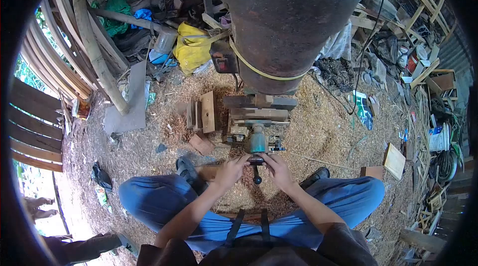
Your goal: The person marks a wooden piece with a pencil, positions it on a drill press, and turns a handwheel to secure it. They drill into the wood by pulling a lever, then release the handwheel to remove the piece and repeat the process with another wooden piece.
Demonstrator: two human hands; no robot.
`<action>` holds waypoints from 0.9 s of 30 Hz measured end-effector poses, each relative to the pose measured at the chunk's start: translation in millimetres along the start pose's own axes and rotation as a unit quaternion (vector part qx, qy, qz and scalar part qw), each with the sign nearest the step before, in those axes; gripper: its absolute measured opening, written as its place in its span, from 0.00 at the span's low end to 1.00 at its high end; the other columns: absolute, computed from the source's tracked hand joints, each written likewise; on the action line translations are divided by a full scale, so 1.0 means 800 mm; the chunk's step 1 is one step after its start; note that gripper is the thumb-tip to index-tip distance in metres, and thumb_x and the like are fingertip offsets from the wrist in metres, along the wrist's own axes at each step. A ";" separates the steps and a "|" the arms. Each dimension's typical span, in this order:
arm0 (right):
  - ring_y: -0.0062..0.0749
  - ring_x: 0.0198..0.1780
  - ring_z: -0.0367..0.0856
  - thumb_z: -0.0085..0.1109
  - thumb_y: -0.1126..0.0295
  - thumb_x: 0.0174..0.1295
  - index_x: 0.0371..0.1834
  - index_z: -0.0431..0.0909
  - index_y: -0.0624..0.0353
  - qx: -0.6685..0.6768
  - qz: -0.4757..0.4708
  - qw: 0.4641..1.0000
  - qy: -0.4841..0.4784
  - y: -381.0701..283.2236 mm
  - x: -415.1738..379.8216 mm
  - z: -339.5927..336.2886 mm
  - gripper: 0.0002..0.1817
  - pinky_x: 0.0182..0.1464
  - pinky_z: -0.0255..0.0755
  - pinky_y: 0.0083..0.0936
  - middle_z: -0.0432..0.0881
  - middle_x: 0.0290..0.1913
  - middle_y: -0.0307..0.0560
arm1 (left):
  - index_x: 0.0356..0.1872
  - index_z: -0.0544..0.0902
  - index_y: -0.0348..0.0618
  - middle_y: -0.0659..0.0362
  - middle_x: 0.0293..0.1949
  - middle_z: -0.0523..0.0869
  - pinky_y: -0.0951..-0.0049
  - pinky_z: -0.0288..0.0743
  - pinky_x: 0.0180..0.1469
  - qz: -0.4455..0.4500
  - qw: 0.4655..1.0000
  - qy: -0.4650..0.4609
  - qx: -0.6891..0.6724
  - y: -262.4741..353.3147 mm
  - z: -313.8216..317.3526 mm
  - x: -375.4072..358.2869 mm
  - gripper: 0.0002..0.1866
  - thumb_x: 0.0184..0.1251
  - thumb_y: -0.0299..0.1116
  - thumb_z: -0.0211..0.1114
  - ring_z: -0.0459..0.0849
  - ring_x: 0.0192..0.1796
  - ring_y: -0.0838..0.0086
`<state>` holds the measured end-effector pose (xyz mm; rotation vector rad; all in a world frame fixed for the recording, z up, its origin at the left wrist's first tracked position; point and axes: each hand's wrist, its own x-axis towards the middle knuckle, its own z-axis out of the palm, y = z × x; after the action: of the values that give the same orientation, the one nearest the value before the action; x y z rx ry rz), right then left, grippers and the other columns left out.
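Note:
My left hand is closed on the left side of a dark handwheel. From the right, my right hand grips the same wheel, fingers curled over its rim. A crank handle with a black ball knob hangs between my hands. Just beyond the wheel is a worn green cylindrical housing, joined to a metal vise-like carriage. A large dark machine body stands above it and hides part of the carriage.
Wood blocks lie left of the carriage, and a pale block lies to the right. Shavings cover the floor. A yellow sack and a bamboo pole are at the back left. Another person's foot shows at lower left.

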<state>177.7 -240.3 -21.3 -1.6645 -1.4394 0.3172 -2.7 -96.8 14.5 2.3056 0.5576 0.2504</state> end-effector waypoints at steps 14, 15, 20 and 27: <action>0.52 0.49 0.83 0.57 0.78 0.58 0.64 0.78 0.57 -0.225 0.042 0.960 -0.161 -0.066 0.044 -0.004 0.27 0.48 0.82 0.44 0.82 0.46 0.54 | 0.62 0.78 0.35 0.40 0.43 0.90 0.60 0.85 0.45 -0.052 0.987 0.052 -0.141 -0.063 0.046 -0.019 0.21 0.68 0.16 0.56 0.91 0.43 0.49; 0.50 0.50 0.84 0.56 0.77 0.59 0.63 0.79 0.58 -0.244 0.036 0.955 -0.167 -0.069 0.047 -0.003 0.26 0.48 0.83 0.44 0.83 0.48 0.54 | 0.62 0.78 0.35 0.40 0.43 0.90 0.60 0.85 0.45 -0.049 0.988 0.051 -0.136 -0.062 0.043 -0.016 0.21 0.68 0.16 0.56 0.91 0.43 0.49; 0.55 0.50 0.81 0.61 0.78 0.60 0.68 0.76 0.53 -0.206 -0.012 0.970 -0.124 -0.057 0.035 -0.009 0.29 0.52 0.80 0.43 0.80 0.50 0.56 | 0.60 0.79 0.36 0.42 0.44 0.90 0.57 0.83 0.43 -0.068 0.989 -0.008 -0.129 -0.058 0.023 -0.010 0.16 0.73 0.23 0.61 0.90 0.45 0.47; 0.59 0.55 0.78 0.54 0.67 0.76 0.71 0.73 0.56 0.058 0.103 0.990 -0.075 -0.019 0.006 -0.024 0.22 0.59 0.73 0.44 0.77 0.53 0.62 | 0.64 0.78 0.43 0.45 0.52 0.87 0.52 0.82 0.48 0.029 0.997 0.025 -0.060 -0.004 -0.005 0.002 0.19 0.74 0.28 0.61 0.86 0.50 0.44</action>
<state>182.1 -245.1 2.5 -1.7265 -1.3311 0.6430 -3.6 -91.5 14.7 2.2069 0.4877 0.3603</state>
